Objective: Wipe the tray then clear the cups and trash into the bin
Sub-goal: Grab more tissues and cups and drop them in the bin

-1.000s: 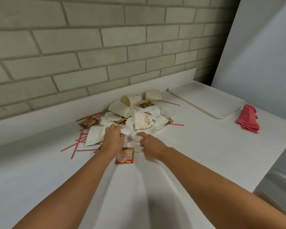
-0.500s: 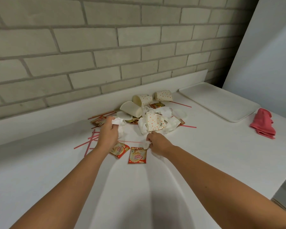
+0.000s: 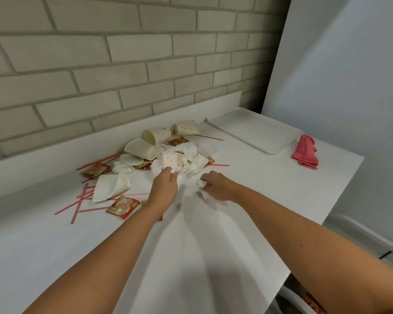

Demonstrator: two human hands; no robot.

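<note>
- My left grip [image 3: 165,189] is curled, its fingertips pinching crumpled tissue [image 3: 179,172] at the near edge of the trash heap. The crushed dotted cup [image 3: 173,160] lies just beyond and appears to touch that tissue.
- My right grip [image 3: 218,186] is closed round a small tissue wad [image 3: 201,184], low over the surface [image 3: 191,257].
- The tray [image 3: 254,130] lies at the far right against the wall, with the red cloth [image 3: 305,152] just beside its near corner. I judge wiping complete and clearing in hand.
- Compress the soft tissue into one tight bundle per grip. Loose ends will likely drag neighbouring litter.
- The paper cups [image 3: 158,135] lie on their sides behind the heap. Nest them before lifting; crushed ones will not stack, so carry them with the tissue.
- The straws [image 3: 77,205] and sachets [image 3: 123,207] lie flat at the left. Sweep them together rather than picking them up singly.
- I cannot identify the bin with certainty. Locate it before lifting a full load.
</note>
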